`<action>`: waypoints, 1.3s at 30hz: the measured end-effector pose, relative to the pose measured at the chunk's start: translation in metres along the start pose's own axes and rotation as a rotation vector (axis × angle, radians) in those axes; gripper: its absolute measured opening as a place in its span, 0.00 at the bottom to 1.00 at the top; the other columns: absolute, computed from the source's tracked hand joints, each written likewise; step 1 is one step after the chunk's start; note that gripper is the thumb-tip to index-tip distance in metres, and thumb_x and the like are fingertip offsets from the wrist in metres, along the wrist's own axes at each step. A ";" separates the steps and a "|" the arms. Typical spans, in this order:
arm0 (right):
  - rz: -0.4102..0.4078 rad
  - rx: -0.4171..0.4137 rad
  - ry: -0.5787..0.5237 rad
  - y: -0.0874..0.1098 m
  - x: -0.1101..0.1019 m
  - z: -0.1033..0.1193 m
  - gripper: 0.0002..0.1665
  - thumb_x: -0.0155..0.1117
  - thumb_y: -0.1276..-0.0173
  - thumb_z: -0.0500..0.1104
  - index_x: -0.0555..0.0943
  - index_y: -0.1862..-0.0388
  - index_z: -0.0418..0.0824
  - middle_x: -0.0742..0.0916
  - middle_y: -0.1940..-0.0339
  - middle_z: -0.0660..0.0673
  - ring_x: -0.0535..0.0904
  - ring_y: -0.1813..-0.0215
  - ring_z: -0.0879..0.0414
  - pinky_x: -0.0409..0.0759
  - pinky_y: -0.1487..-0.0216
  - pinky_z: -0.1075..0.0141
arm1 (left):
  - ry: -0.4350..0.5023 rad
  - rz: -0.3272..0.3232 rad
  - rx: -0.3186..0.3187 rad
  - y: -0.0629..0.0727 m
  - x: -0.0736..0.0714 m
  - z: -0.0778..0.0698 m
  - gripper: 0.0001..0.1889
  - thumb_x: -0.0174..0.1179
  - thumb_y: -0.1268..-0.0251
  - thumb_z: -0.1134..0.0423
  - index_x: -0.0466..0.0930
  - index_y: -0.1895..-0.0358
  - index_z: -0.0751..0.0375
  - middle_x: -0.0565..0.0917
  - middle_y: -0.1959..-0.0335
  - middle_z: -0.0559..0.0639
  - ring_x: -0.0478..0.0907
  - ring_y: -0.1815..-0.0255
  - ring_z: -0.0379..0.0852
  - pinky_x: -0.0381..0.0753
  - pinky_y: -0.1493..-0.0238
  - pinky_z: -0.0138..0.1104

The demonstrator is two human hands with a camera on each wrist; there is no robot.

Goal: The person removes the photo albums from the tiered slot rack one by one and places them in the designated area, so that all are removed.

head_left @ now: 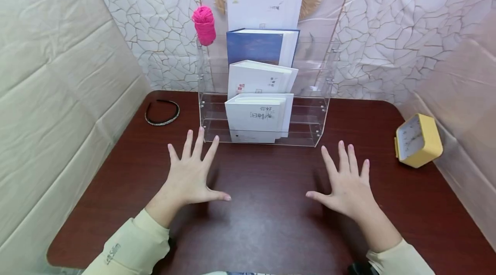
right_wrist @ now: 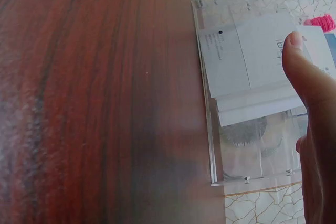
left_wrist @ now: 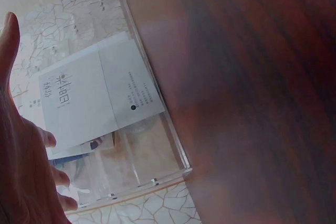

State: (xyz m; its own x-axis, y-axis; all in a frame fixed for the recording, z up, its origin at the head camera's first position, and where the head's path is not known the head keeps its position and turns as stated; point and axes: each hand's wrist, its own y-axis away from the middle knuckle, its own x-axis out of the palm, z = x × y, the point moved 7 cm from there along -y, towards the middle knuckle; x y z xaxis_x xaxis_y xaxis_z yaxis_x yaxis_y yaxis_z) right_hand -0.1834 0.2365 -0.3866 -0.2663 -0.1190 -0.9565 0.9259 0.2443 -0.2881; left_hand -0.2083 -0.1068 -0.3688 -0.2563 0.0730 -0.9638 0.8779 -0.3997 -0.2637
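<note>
My left hand (head_left: 190, 176) hovers over the dark wood table with its fingers spread and nothing in it. Over the right half my right hand (head_left: 348, 189) is spread the same way, also holding nothing. Beyond both hands stands a clear acrylic tiered rack (head_left: 302, 137). White books fill its middle: a front one (head_left: 255, 115), one behind it (head_left: 259, 79) and a top one (head_left: 263, 8). Between the last two sits a book with a blue cover (head_left: 253, 47). A pink yarn skein (head_left: 204, 25) is at the rack's upper left corner. Both wrist views show the rack's front edge past the thumbs.
A dark headband (head_left: 162, 123) with a glittery edge lies at the back left of the table (head_left: 263, 214). At the right edge stands a yellow box-shaped clock (head_left: 420, 140). Pale padded panels flank both sides, and a crackle-patterned backdrop (head_left: 155, 21) rises behind the rack.
</note>
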 end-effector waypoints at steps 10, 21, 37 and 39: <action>0.019 -0.003 0.009 -0.011 0.003 0.002 0.71 0.64 0.61 0.78 0.48 0.24 0.48 0.49 0.27 0.29 0.29 0.26 0.40 0.37 0.43 0.26 | 0.001 -0.010 -0.026 -0.001 0.002 0.009 0.72 0.35 0.82 0.08 0.34 0.25 0.44 0.29 0.26 0.58 0.25 0.27 0.60 0.38 0.47 0.75; -0.036 -0.010 -0.137 -0.027 -0.013 -0.001 0.65 0.64 0.53 0.73 0.50 0.25 0.44 0.55 0.28 0.31 0.48 0.29 0.34 0.44 0.42 0.28 | 0.208 -0.169 0.026 -0.020 -0.031 0.020 0.61 0.49 0.56 0.20 0.36 0.25 0.56 0.33 0.25 0.56 0.32 0.26 0.57 0.44 0.39 0.67; -0.159 0.194 -1.010 -0.112 -0.022 0.007 0.27 0.66 0.38 0.39 0.70 0.45 0.27 0.79 0.48 0.30 0.74 0.43 0.38 0.70 0.43 0.50 | 0.955 -0.166 -0.434 -0.135 -0.012 0.114 0.32 0.54 0.33 0.51 0.61 0.34 0.70 0.68 0.36 0.65 0.67 0.37 0.58 0.66 0.38 0.43; -0.142 0.198 -1.040 -0.120 -0.012 0.007 0.27 0.67 0.39 0.40 0.70 0.45 0.26 0.79 0.48 0.28 0.73 0.44 0.37 0.69 0.43 0.46 | 0.936 -0.142 -0.462 -0.142 -0.004 0.115 0.31 0.53 0.32 0.52 0.62 0.35 0.70 0.70 0.38 0.65 0.69 0.38 0.57 0.67 0.39 0.42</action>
State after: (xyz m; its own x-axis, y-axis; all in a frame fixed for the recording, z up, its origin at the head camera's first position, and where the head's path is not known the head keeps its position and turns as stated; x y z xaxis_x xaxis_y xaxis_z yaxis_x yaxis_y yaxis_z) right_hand -0.2891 0.2016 -0.3403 -0.1022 -0.9195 -0.3795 0.9564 0.0141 -0.2918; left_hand -0.3788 -0.1551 -0.3231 -0.1270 0.8473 -0.5157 0.9836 0.0404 -0.1759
